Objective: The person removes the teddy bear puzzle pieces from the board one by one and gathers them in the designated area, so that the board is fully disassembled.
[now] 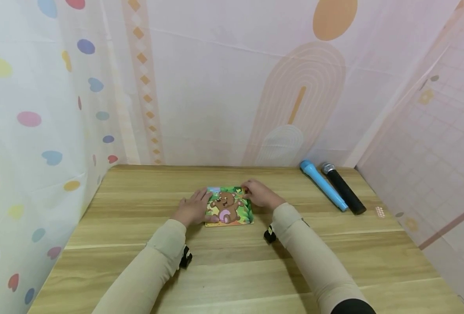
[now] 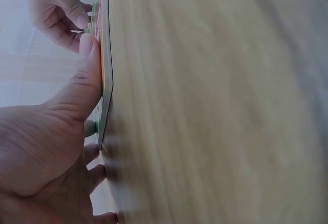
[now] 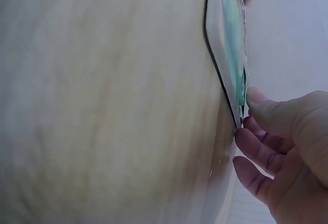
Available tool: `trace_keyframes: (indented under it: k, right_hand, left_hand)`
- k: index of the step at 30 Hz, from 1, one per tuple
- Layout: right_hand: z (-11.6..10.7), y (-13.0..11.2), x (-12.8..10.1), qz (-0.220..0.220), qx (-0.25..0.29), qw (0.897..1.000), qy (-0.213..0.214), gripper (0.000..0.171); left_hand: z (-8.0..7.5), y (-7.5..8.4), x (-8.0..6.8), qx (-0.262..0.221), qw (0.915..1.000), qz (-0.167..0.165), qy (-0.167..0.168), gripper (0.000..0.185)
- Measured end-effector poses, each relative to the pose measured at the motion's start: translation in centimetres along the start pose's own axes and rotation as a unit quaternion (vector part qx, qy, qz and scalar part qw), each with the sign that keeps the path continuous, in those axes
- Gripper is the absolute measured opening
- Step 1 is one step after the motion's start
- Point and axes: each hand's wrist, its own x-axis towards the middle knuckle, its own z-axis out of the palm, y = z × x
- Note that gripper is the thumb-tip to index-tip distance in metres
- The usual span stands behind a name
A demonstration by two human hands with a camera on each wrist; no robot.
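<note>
A bear jigsaw puzzle in a thin tray lies flat on the wooden table, a brown bear on green leaves across its face. My left hand rests at its left side, thumb laid over the lower left part and fingers spread along the edge. In the left wrist view that thumb presses on the board's top. At the upper right corner my right hand pinches a puzzle piece between thumb and curled fingers; the hand hides most of the piece. The right thumb lies against the board's face in the right wrist view.
At the back right lie a blue toy microphone and a black microphone with a silver head, side by side. A small sheet of pink dots is near the table's right edge. Patterned cloth hangs behind the table.
</note>
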Motion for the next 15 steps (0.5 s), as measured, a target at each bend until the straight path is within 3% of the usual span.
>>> trace_keyframes:
  k: [8,15]
  right_hand:
    - [-0.09,0.13,0.03,-0.004,-0.008,1.0,0.003,0.037]
    - [-0.21,0.18,-0.05,-0.007,0.005,1.0,0.002,0.038]
  left_hand:
    - [-0.25,0.21,-0.14,-0.011,0.9999,0.011,-0.004,0.089]
    - [-0.53,0.62,0.05,-0.007,0.9994,0.007,-0.033,0.085]
